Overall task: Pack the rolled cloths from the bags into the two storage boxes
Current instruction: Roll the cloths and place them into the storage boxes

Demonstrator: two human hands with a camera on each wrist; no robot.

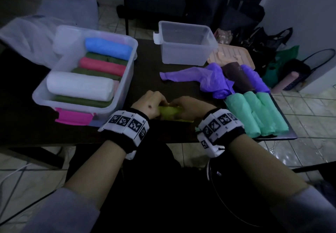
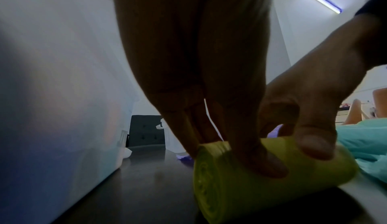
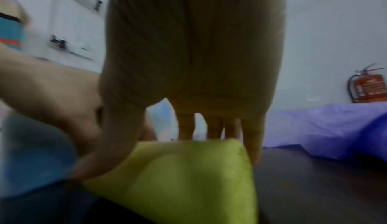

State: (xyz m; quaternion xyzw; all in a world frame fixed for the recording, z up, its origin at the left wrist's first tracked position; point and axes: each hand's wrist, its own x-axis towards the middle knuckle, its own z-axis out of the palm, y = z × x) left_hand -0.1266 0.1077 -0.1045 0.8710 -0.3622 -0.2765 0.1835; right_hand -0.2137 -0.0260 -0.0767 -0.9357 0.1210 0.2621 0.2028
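A yellow-green rolled cloth [image 1: 169, 113] lies on the dark table [image 1: 145, 72] near its front edge. My left hand [image 1: 153, 103] grips its left end, thumb in front and fingers curled over the far side. My right hand [image 1: 186, 106] grips the right end the same way. In the left wrist view my left hand [image 2: 230, 149] pinches the roll [image 2: 240, 182]; in the right wrist view my right hand [image 3: 184, 144] curls over the cloth [image 3: 188, 178]. The left storage box [image 1: 125, 80] holds several rolls. The right storage box [image 1: 185, 54] is empty.
Purple plastic bags [image 1: 209, 78] and a brown roll [image 1: 236, 76] lie right of centre. Three rolls in green bags [image 1: 258, 112] sit at the table's right edge. A peach lid [image 1: 232, 52] lies behind them, a pink lid [image 1: 72, 118] under the left box.
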